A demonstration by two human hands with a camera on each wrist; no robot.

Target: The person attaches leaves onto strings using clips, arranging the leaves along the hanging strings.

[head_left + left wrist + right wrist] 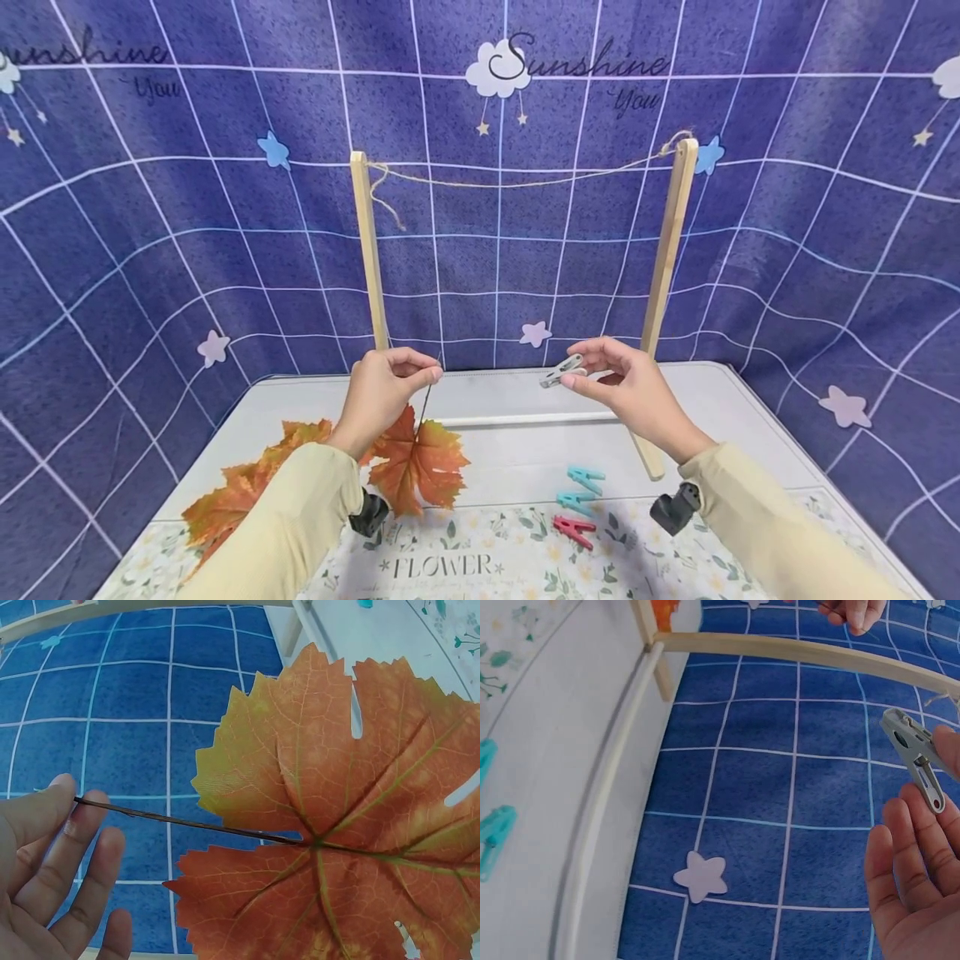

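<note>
My left hand (pixel 386 396) pinches the tip of a thin dark stem, and an orange artificial maple leaf (pixel 417 467) hangs from it above the table. In the left wrist view the leaf (pixel 322 840) spreads wide, its stem (pixel 180 821) running to the thumb and forefinger. My right hand (pixel 626 387) holds a grey clothespin (pixel 562 372) between thumb and fingers, off the table to the right. The right wrist view shows this clothespin (pixel 915 759) side on. Behind both hands, a twine line (pixel 502 184) sags between two wooden posts.
The left post (pixel 369 250) and right post (pixel 670 308) are joined low down by a white rod (pixel 525 419). More orange leaves (pixel 240 492) lie at the left. Two teal clothespins (pixel 576 502) and a red clothespin (pixel 574 531) lie on the flower-printed mat (pixel 442 571).
</note>
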